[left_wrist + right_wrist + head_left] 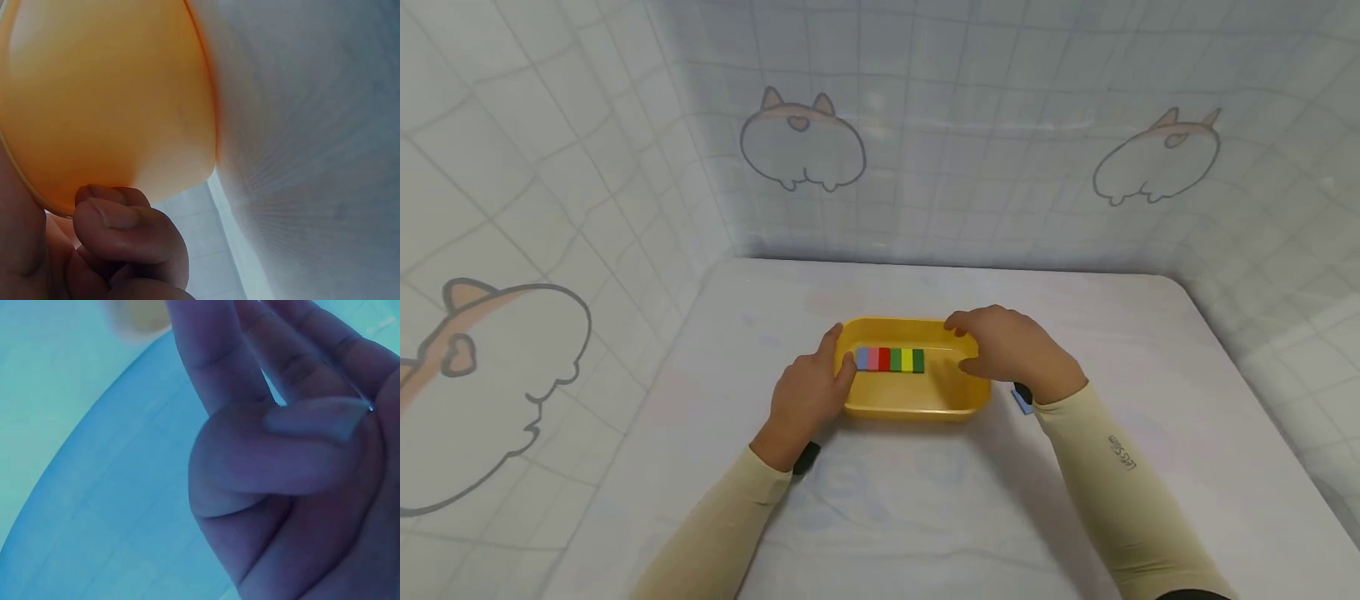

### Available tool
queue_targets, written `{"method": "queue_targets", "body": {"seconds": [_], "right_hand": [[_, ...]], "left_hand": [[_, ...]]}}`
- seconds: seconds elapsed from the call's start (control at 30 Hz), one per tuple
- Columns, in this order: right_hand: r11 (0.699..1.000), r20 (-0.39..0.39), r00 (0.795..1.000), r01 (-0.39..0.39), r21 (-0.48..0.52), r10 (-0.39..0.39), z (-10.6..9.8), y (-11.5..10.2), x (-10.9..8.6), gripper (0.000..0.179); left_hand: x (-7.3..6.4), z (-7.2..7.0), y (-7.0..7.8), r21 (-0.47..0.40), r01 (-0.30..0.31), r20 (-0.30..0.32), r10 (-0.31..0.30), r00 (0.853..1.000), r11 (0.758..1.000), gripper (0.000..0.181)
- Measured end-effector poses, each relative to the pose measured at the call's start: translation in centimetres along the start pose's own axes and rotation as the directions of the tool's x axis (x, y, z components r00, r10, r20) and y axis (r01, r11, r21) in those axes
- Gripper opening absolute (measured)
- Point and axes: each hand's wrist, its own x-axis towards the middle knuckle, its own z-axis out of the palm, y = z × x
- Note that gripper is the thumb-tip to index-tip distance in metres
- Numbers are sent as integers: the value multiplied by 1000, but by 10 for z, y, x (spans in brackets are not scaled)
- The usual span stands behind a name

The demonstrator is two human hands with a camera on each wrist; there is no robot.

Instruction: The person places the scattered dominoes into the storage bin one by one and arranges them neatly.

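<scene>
A yellow plastic tray (910, 400) lies on the table. In its left half, small coloured tiles (891, 360) form one straight row: blue, pink, red, green, yellow and dark green. My left hand (808, 393) grips the tray's left end, thumb on the inner side. The left wrist view shows curled fingers (128, 231) against the tray's outer wall (119, 100). Over the tray's right end hovers my right hand (1011, 346), fingers loosely bent and thumb apart from them. Nothing shows between its thumb and fingers (219, 356) in the right wrist view.
A blue piece (1022, 401) lies on the table just right of the tray, partly hidden by my right wrist. The white-covered table (865, 517) ends at a rounded back edge. Sheets with a grid and cartoon animals (803, 146) hang behind and at the sides.
</scene>
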Motion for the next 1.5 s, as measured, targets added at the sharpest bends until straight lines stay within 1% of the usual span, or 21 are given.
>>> {"method": "queue_targets", "body": {"seconds": [0.17, 0.3, 0.37, 0.53, 0.6, 0.73, 0.93, 1.03, 1.23, 1.37, 1.5], "right_hand": [[999, -65, 998, 26, 20, -25, 1, 19, -16, 50], [999, -92, 995, 33, 33, -30, 6, 37, -29, 48], [999, -87, 996, 20, 37, -17, 10, 47, -35, 49], [998, -44, 998, -30, 59, 32, 20, 65, -50, 48], [996, -24, 999, -42, 77, 44, 24, 71, -55, 49], [994, -10, 999, -49, 94, 50, 32, 81, -63, 48], [996, -54, 998, 14, 84, -10, 44, 92, -68, 42], [996, -57, 998, 45, 79, -41, 46, 95, -68, 43], [993, -1, 999, 33, 115, -33, 48, 100, -69, 54], [990, 21, 999, 36, 134, -40, 49, 103, -69, 61], [987, 34, 999, 18, 157, -23, 49, 105, -70, 64]], "left_hand": [[-1, -3, 2, -14, -11, -7, 11, 1000, 1000, 65], [0, -1, 2, -17, -13, -11, 13, 1000, 1000, 65], [0, 0, 2, -14, -9, -10, 9, 1000, 1000, 65], [0, 3, 3, -16, -12, -8, 12, 1000, 1000, 65], [0, 4, 4, -17, -15, -10, 15, 1000, 1000, 65], [0, 5, 5, -16, -14, -9, 14, 1000, 1000, 65], [-2, 2, 5, -9, -8, -7, 8, 1000, 1000, 64], [-3, 0, 5, -7, -6, -14, 6, 1000, 1000, 63], [-4, -1, 5, -10, -17, -23, 16, 1000, 1000, 62], [-4, 0, 4, -7, 0, -7, 0, 1000, 1000, 63], [-2, 1, 3, -6, 8, 8, -8, 1000, 1000, 64]]}}
